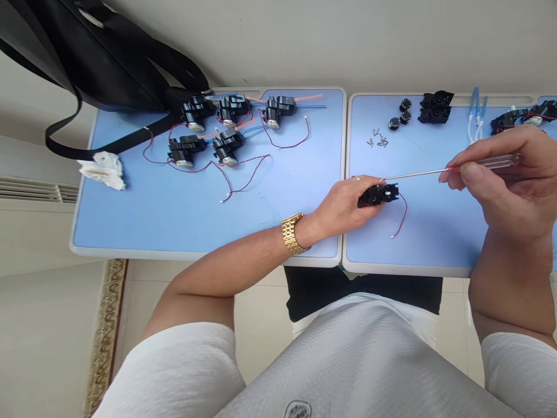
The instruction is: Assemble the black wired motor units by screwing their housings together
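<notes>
See far left, on the desk point(209, 226), a bag point(126, 64) with its strap over the surface, and five units point(235, 109) beside it. See also loose screws point(383, 141), round parts point(405, 116) and a case point(436, 107), beyond the left fingers point(364, 216). Holding in these, above the right desk half, a gearbox point(371, 196): black, with white tip and thin red wire point(406, 215). Pinching with right fingers point(478, 177) a screwdriver point(500, 162), tip close to gearbox.

Screwdriver point(420, 173), right: shiny metal shaft, glossy clear plastic handle point(500, 162). Motor unit point(369, 196): black plastic, slight sheen. Screws point(383, 141), far: bright metal. Watch point(290, 234): polished gold-tone metal. Tissue point(103, 169), left: matt crumpled paper. Surface point(187, 212): smooth. Shirt point(361, 360), near: textured matt cloth.
</notes>
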A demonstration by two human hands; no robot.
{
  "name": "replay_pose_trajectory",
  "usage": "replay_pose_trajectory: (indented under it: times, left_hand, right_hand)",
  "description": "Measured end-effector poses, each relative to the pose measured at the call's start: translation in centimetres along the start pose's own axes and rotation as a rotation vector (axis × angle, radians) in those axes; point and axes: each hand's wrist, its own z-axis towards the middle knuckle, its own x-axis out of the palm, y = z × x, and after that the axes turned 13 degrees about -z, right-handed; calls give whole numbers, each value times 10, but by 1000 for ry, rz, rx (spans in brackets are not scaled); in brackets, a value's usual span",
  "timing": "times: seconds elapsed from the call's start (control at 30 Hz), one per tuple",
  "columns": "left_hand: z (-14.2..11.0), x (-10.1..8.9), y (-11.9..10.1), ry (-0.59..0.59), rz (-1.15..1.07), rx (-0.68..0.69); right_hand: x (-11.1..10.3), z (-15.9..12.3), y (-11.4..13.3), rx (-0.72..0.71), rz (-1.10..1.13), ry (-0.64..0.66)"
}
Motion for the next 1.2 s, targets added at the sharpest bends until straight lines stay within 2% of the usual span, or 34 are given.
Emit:
replay_pose_trajectory:
  times: [0.13, 0.33, 0.8, 1.2]
  left_hand:
    - [1, -1, -5, -12, -67, -80]
    - [0, -1, -6, -27, -132, -108]
    - [1, -1, -8, -5, -114, -88]
    - [0, 0, -4, -6, -72, -73]
  right_hand:
    - [0, -5, 9, 29, -28, 46]
    - [2, -7, 10, 25, -19, 117]
    - [2, -7, 8, 14, -68, 160]
    - [1, -8, 6, -35, -119, 141]
